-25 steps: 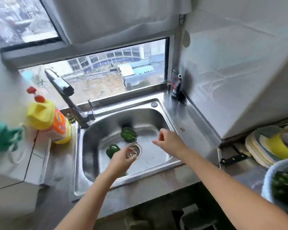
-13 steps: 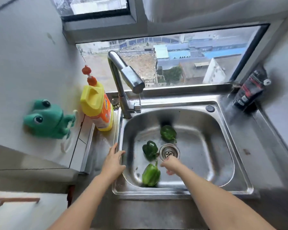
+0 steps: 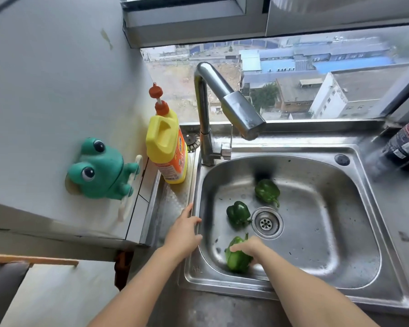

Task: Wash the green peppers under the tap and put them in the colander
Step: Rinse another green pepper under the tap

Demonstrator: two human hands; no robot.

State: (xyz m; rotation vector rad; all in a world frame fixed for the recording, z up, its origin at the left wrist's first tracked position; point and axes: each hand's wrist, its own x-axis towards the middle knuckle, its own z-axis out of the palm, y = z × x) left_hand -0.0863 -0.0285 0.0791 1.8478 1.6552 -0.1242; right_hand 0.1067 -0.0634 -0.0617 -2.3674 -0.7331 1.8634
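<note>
Right hand [image 3: 248, 247]: fingers curled round nearest green pepper [image 3: 237, 261] in sink [image 3: 222, 283].
Left hand [image 3: 183, 232]: fingers spread, rested on sink's left rim.
Middle pepper [image 3: 238, 214], far pepper [image 3: 267, 191]: lay beside drain [image 3: 267, 223].

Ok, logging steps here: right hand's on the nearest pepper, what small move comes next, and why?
Probably lift the near pepper up under the tap: the right hand curls its fingers over it, the left hand only rests on the sink rim, and no water is visibly running.
</note>
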